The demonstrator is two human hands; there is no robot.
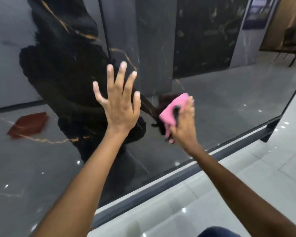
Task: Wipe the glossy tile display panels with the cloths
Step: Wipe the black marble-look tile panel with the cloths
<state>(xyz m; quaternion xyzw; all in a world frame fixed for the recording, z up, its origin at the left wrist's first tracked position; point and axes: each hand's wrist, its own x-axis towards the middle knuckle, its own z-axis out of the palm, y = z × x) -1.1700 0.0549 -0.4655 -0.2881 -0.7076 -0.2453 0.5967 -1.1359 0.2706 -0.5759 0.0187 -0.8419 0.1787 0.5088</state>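
Gripping pink cloth [173,109]: right hand [184,124] | left hand [119,103] splayed on panel [41,159] | bottom edge near

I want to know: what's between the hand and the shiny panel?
The pink cloth. The right hand presses it against the panel, seen in the head view.
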